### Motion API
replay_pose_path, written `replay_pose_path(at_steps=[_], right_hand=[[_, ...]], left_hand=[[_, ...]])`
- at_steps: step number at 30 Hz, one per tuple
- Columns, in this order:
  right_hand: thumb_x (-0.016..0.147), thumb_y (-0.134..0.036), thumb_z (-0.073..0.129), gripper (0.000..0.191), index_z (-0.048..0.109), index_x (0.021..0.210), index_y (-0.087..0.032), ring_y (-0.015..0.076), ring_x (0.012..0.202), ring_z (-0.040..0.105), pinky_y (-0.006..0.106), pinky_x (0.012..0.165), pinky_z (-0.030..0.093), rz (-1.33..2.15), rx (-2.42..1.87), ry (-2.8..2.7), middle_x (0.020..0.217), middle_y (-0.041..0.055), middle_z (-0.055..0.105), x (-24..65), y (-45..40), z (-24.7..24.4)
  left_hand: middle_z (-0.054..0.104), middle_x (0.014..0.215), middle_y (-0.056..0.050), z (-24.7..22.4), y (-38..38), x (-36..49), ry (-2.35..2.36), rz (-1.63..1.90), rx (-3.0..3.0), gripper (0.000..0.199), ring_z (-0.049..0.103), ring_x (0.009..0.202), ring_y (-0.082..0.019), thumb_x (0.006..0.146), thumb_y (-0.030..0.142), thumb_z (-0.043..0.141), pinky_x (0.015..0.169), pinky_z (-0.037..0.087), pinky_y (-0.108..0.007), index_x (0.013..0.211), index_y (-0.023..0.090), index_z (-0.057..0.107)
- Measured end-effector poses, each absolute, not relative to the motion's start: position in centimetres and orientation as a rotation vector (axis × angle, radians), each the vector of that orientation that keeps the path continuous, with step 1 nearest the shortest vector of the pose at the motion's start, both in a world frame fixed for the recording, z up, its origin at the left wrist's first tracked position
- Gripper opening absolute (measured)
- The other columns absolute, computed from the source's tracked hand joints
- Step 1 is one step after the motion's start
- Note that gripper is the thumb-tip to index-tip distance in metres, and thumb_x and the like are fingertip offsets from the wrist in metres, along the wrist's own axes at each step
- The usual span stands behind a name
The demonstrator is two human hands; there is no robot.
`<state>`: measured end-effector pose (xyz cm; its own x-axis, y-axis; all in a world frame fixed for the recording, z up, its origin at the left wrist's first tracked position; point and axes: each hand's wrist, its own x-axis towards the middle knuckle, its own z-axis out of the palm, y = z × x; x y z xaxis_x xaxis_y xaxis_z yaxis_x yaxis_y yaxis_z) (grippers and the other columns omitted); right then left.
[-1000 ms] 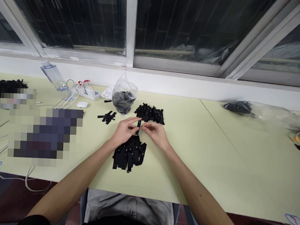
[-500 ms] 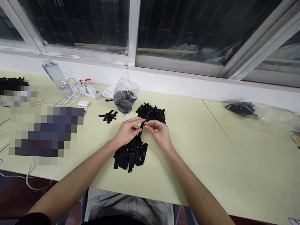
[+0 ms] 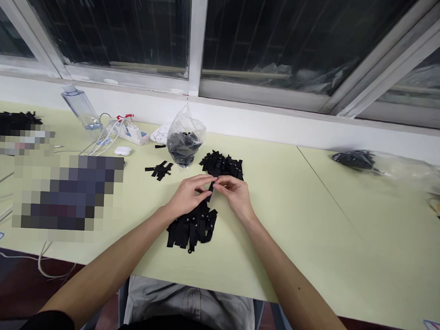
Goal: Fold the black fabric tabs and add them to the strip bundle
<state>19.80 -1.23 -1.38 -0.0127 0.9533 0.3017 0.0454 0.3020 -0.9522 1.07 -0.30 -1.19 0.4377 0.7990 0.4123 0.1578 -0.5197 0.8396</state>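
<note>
A short black fabric strip [image 3: 210, 192] is pinched between the fingers and thumb of my left hand [image 3: 185, 196]. At the strip's upper end, the closed fingertips of my right hand [image 3: 235, 195] meet those of the left; any small part between them is hidden. Just below my hands lies a pile of similar black strips [image 3: 191, 228], several with small white marks and one with a round tab at its end. Beyond my fingers sits another heap of black strips [image 3: 225, 165].
A clear plastic bag of black pieces [image 3: 185, 146] stands behind, with a few loose strips [image 3: 159, 170] to its left. Further left are a white earbud case [image 3: 122, 151], a power strip [image 3: 132, 134] with cables and a tilted bottle [image 3: 82, 108]. Another bag [image 3: 355, 159] lies far right.
My hands have come slightly closer together, and the right fingertips now press against the strip's upper end. The strip has shifted a little to the right and shows less of its top.
</note>
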Motion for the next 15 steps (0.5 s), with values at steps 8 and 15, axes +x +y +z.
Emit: replay_pose_path(at_steps=[8, 15], right_hand=[[0.071, -0.034, 0.083, 0.023, 0.066, 0.082, -0.021, 0.0165, 0.07, 0.06, 0.03, 0.066, 0.048, 1.075, -1.019, -1.28, 0.079, 0.0021, 0.067, 19.6, -1.43, -1.32], [0.066, -0.039, 0.085, 0.032, 0.068, 0.084, -0.019, 0.0145, 0.064, 0.056, 0.028, 0.06, 0.045, 1.079, -1.083, -1.145, 0.076, 0.002, 0.066, 19.59, -1.18, -1.27]], left_hand=[[0.059, 0.134, -0.008, -1.16, -0.51, 1.2, 0.785, 1.088, 1.945, 0.042, 0.068, 0.072, -0.01, 0.088, 0.019, 0.061, 0.079, 0.061, -0.032, 0.129, 0.029, 0.064], [0.06, 0.134, -0.009, -0.82, -0.03, 0.72, 0.834, 1.112, 1.925, 0.039, 0.069, 0.081, -0.013, 0.094, 0.029, 0.056, 0.081, 0.058, -0.03, 0.132, 0.027, 0.061]])
